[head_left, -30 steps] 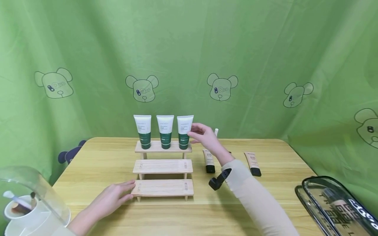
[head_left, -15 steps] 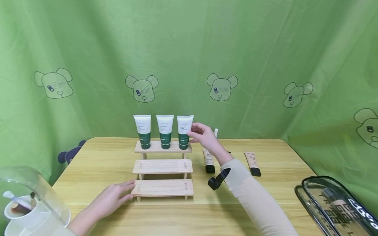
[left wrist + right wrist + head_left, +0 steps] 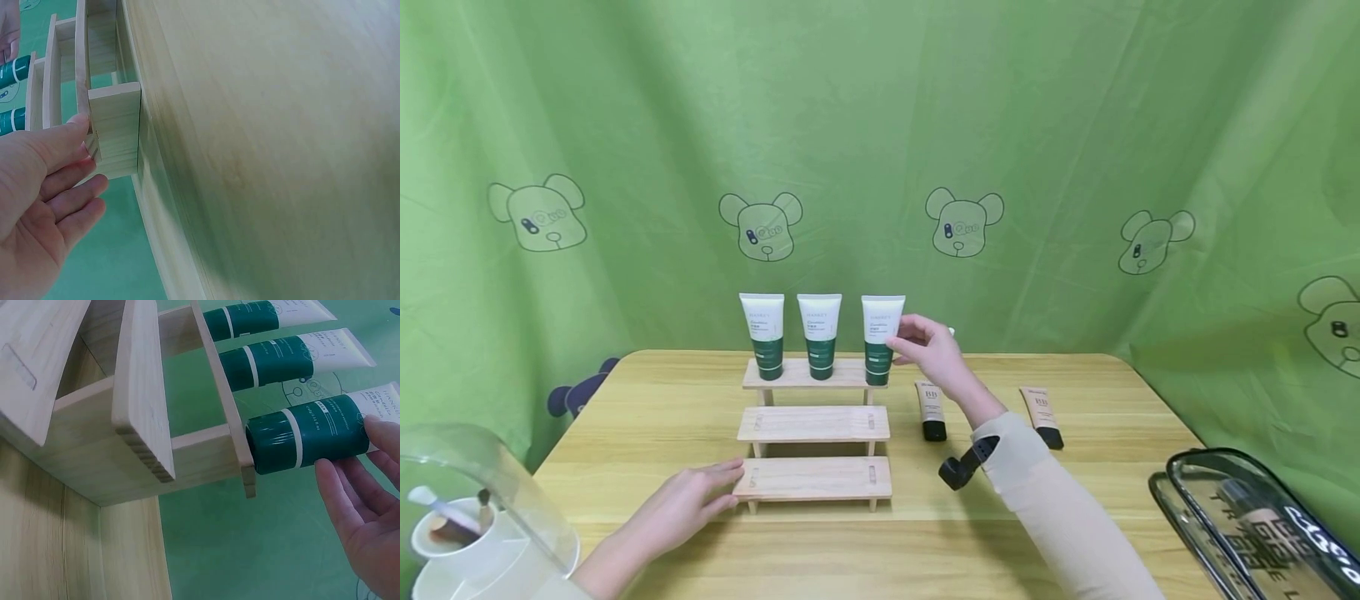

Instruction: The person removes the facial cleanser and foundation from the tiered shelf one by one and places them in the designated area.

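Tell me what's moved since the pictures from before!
The right tube went a little to the right, toward the end of the top step, along with the right hand, whose grip still holds it. The left tube, middle tube, wooden stand and left hand stayed put.

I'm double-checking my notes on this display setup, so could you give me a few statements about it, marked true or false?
1. The right hand holds the rightmost green-and-white tube. True.
2. The left hand holds the top step. False: it holds the left end of the bottom step.
3. The leftmost green-and-white tube stands cap down. True.
4. The BB tube nearest the wooden stand stands upright on it. False: that BB tube lies on the table.
5. The black-edged clear pouch is at the head view's right. True.
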Demonstrator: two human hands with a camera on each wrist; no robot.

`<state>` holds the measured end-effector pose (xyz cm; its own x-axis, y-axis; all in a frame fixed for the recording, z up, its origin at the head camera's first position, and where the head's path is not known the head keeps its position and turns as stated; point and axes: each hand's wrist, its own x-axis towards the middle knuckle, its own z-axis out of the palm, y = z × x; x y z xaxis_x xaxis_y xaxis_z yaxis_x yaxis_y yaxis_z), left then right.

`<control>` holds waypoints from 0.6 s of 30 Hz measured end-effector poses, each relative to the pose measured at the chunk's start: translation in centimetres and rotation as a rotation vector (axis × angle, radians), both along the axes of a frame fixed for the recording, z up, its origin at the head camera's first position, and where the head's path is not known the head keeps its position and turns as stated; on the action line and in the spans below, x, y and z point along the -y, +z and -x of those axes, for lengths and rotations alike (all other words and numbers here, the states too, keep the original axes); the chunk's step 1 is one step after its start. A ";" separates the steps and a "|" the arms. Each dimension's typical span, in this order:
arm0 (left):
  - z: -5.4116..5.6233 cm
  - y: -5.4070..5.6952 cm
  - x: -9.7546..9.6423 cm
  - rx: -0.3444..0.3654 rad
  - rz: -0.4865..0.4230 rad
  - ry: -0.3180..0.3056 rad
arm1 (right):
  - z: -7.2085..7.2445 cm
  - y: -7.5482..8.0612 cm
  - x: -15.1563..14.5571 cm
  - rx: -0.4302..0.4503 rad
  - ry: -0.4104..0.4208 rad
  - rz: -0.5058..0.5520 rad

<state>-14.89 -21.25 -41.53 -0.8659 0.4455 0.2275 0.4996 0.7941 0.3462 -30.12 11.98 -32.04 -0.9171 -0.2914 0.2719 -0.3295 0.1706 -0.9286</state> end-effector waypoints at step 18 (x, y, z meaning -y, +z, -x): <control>0.0 0.0 0.0 -0.015 -0.006 -0.009 | -2.9 -1.1 -5.7 0.047 -0.076 -0.033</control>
